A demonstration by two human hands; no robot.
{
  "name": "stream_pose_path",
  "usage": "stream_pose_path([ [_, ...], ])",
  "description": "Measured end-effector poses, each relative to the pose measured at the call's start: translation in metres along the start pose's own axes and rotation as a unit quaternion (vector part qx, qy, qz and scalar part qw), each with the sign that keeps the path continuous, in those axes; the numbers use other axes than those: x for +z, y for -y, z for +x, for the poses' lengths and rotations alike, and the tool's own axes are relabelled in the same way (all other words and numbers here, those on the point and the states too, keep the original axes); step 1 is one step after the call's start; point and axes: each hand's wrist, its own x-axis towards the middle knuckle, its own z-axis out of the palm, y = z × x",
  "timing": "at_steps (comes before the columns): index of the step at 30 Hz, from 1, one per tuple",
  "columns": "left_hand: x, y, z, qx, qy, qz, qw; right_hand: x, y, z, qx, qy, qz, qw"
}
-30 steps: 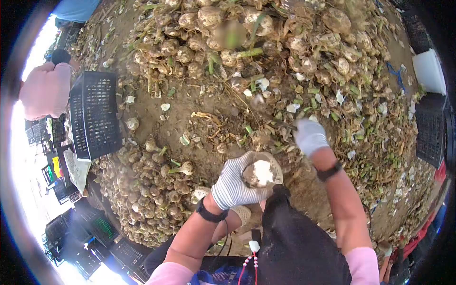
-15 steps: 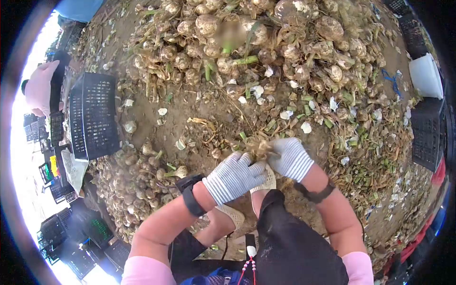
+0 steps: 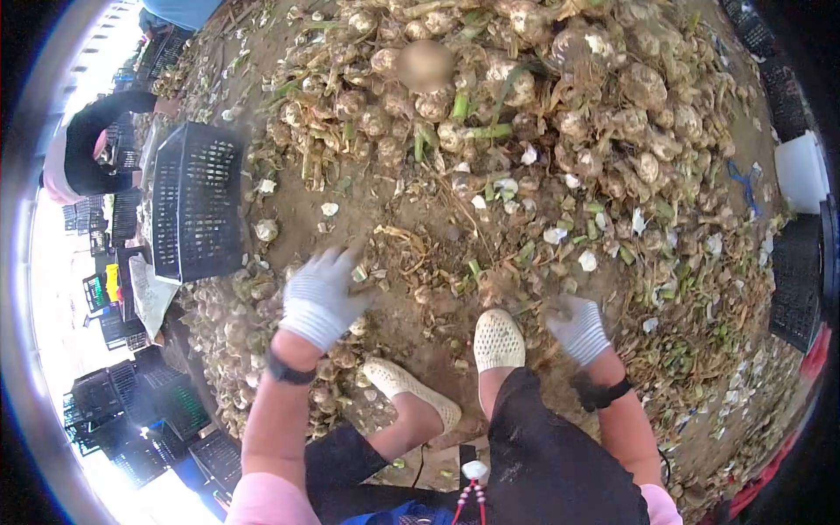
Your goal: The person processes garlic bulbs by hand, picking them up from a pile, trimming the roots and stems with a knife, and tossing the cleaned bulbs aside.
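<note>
My left hand (image 3: pixel 319 296), in a striped grey glove, is stretched out with fingers spread and nothing in it, just above the edge of a pile of trimmed bulbs (image 3: pixel 229 337) on the left. Lower on the right, my gloved right hand (image 3: pixel 575 325) is curled close to the dirt; whether it holds anything is not visible. A big heap of earthy bulbs with green stalks (image 3: pixel 525 96) fills the ground ahead. My two white mesh shoes (image 3: pixel 499 339) rest on the soil between my hands.
A black plastic crate (image 3: pixel 197 201) lies on its side at the left, beside the trimmed pile. Another person (image 3: pixel 83 149) crouches beyond it. More black crates (image 3: pixel 131 411) are stacked lower left. A white bucket (image 3: pixel 801 171) and a dark crate (image 3: pixel 796 284) stand at right. Cut stalks litter the dirt.
The bulb that was between both hands is gone from them. My left hand has swung out left over the trimmed pile and spread; my right hand has dropped down to the right.
</note>
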Motion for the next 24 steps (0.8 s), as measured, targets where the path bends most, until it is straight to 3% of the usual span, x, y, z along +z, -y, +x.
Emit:
stream_pose_path([
  [1,0.009,-0.013,0.023,0.051,-0.065,-0.034,0.996,-0.004,0.023,-0.001,0.034,0.023,0.037,0.998],
  [3,0.019,-0.044,0.072,0.161,-0.194,-0.005,0.968,0.0,0.019,0.006,-0.017,0.003,-0.037,0.999],
  [5,0.034,-0.071,0.142,0.201,-0.263,0.018,0.943,-0.005,0.013,0.004,-0.039,0.001,-0.06,0.997],
  [7,0.019,-0.101,0.191,0.119,-0.145,0.045,0.981,-0.011,0.008,-0.001,-0.059,-0.005,-0.081,0.995],
  [10,0.011,-0.113,0.238,0.059,-0.007,0.059,0.996,-0.022,0.008,-0.009,0.002,0.017,-0.123,0.992],
  [13,0.022,-0.103,0.232,0.016,0.026,0.104,0.994,-0.026,0.005,-0.016,0.003,-0.015,-0.125,0.992],
  [14,0.018,-0.093,0.212,0.019,-0.042,0.051,0.998,-0.029,0.017,-0.015,0.012,0.001,-0.147,0.989],
  [16,-0.005,-0.076,0.182,-0.071,0.092,-0.058,0.992,-0.024,0.02,-0.01,0.0,0.002,-0.136,0.991],
  [17,0.04,-0.037,0.19,-0.088,0.076,-0.152,0.982,-0.02,0.019,-0.011,-0.008,0.007,-0.128,0.992],
  [18,0.079,-0.017,0.176,-0.142,0.04,-0.364,0.92,-0.006,-0.013,-0.007,-0.056,0.0,-0.082,0.995],
  [19,0.135,0.008,0.173,-0.12,-0.078,-0.411,0.901,-0.003,-0.007,-0.006,-0.06,0.007,-0.079,0.995],
  [21,0.18,0.031,0.152,-0.258,-0.072,-0.304,0.914,-0.004,0.016,0.003,-0.034,0.029,-0.087,0.995],
  [24,0.189,0.052,0.115,-0.28,-0.079,-0.32,0.902,-0.001,0.032,0.006,-0.03,0.027,-0.067,0.997],
])
